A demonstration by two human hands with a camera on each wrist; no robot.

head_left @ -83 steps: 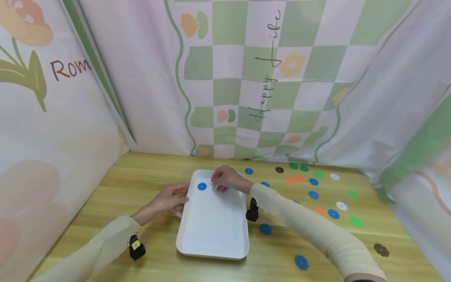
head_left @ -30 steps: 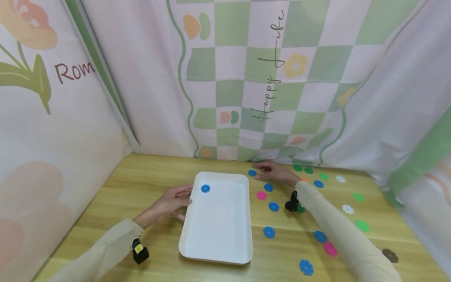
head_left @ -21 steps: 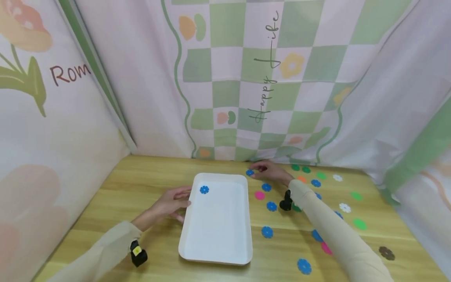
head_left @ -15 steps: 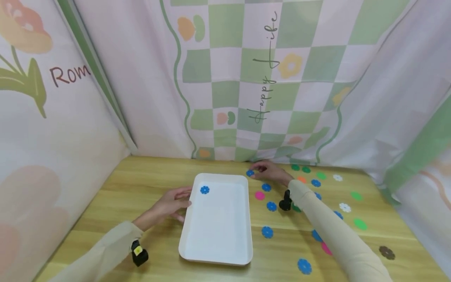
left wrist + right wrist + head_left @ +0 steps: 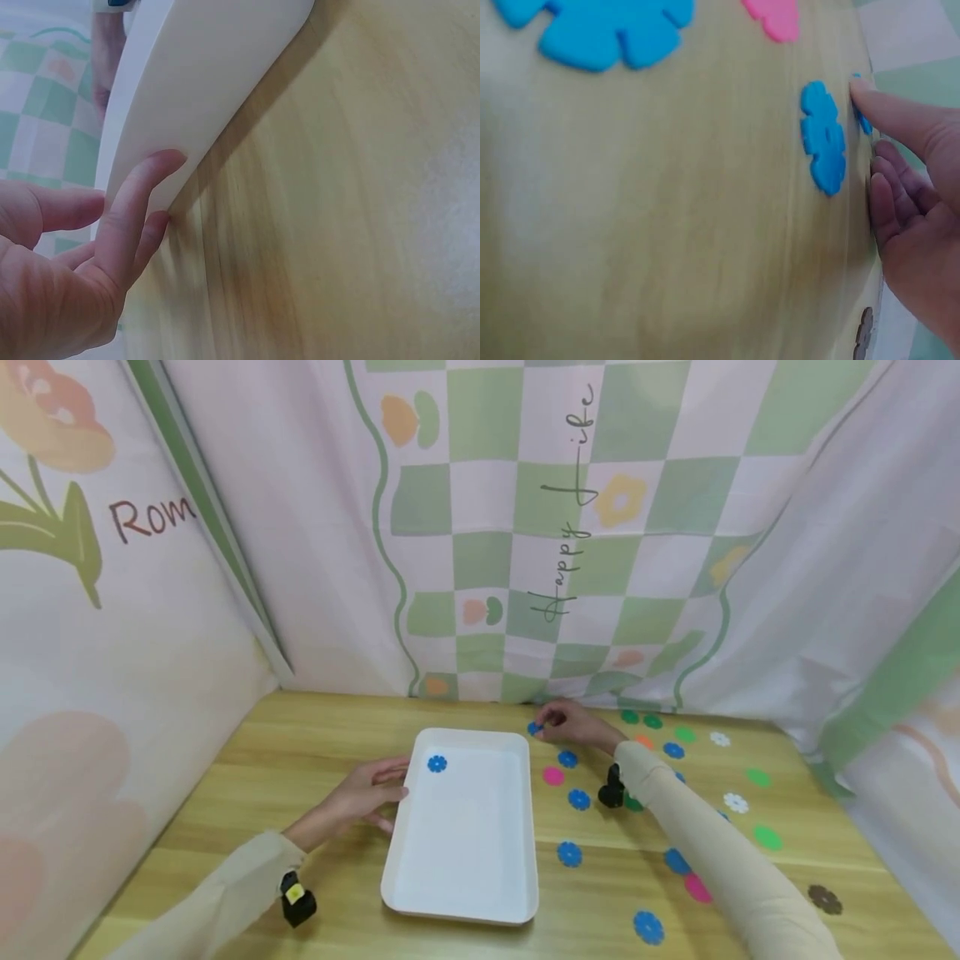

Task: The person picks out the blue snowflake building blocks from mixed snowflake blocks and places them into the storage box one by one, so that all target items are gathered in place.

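My right hand [image 5: 573, 727] is at the back of the table, its thumb and fingers closed in on a blue flower-shaped disc [image 5: 534, 727]. In the right wrist view the thumb lies over that disc [image 5: 863, 120], which is partly hidden. To the left, my left hand [image 5: 365, 789] rests against the side of a white tray [image 5: 459, 893]. The left wrist view shows the fingers [image 5: 124, 225] loosely bent, touching the tray's outer wall [image 5: 217, 67]. One blue flower disc [image 5: 437, 764] lies inside the tray, near its far left corner.
Several flower discs lie scattered on the wooden table [image 5: 247, 777] right of the tray: blue [image 5: 569, 854], pink [image 5: 553, 776], green [image 5: 767, 837], white [image 5: 736, 802] and brown [image 5: 825, 899]. Some are hidden beneath the right forearm. Patterned curtains [image 5: 480, 560] stand behind the table.
My right hand has left the tray for the far blue disc, and its fingers have drawn in around it. My left hand has stayed at the tray's side.
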